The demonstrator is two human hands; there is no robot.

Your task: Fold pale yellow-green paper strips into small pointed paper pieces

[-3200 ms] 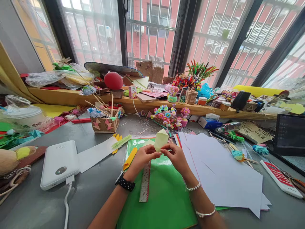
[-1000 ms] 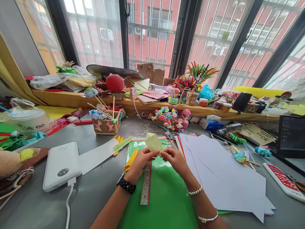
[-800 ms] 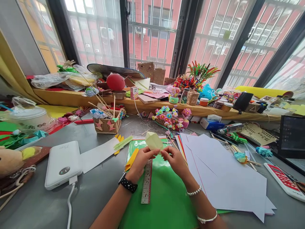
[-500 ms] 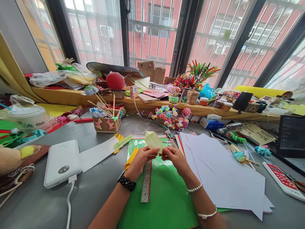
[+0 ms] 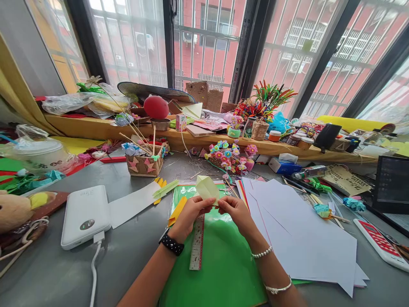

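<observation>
A pale green piece of folded paper (image 5: 206,187) is held up between my two hands. My left hand (image 5: 191,215) pinches its lower left edge, thumb on top. At its lower right corner, the fingertips of my right hand (image 5: 235,213) are closed on the same paper. Creases run across the sheet, and the fingers hide its bottom edge. Below my hands a ruler (image 5: 197,247) lies on a shiny green folder (image 5: 223,264). A folded yellow paper piece (image 5: 177,211) rests beside my left hand.
White sheets (image 5: 306,234) are stacked to the right, near a red and white calculator (image 5: 381,243). On the left lie a corded power bank (image 5: 85,215) and a white strip (image 5: 134,204). Behind stand a cardboard box of sticks (image 5: 145,165) and crocheted flowers (image 5: 230,155).
My hands keep their grip on the green paper, and the right fingers have shifted very slightly along its edge. The whole view has moved a little.
</observation>
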